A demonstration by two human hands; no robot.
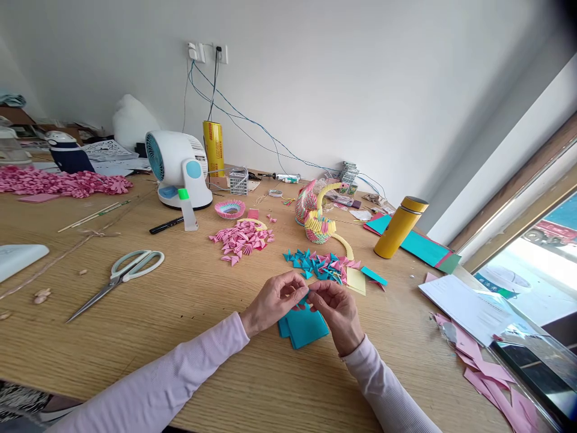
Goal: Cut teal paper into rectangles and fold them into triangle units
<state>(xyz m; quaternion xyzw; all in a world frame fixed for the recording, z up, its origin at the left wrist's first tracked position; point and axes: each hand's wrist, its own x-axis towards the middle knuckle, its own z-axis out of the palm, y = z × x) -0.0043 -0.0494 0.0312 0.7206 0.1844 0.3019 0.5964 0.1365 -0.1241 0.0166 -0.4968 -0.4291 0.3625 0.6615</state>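
Note:
My left hand (282, 297) and my right hand (336, 310) meet at their fingertips, both closed in a pinch. Between them is a small piece of blue paper (305, 299), mostly hidden by the fingers. Directly below lies a stack of blue paper sheets (309, 328) on the table. Just beyond the hands spreads a pile of folded blue and pink paper triangles (315, 264). A pale yellow paper sheet (356, 280) lies beside that pile. Farther back stands a swan-like figure of folded paper (318, 227) with a yellow neck.
Scissors (119, 276) lie at left. A pink triangle pile (241, 239), a glue bottle (188, 211) and a white fan (178, 165) stand farther back. A yellow flask (400, 228) is at right, near pink paper strips (491, 376) and a phone (538, 376).

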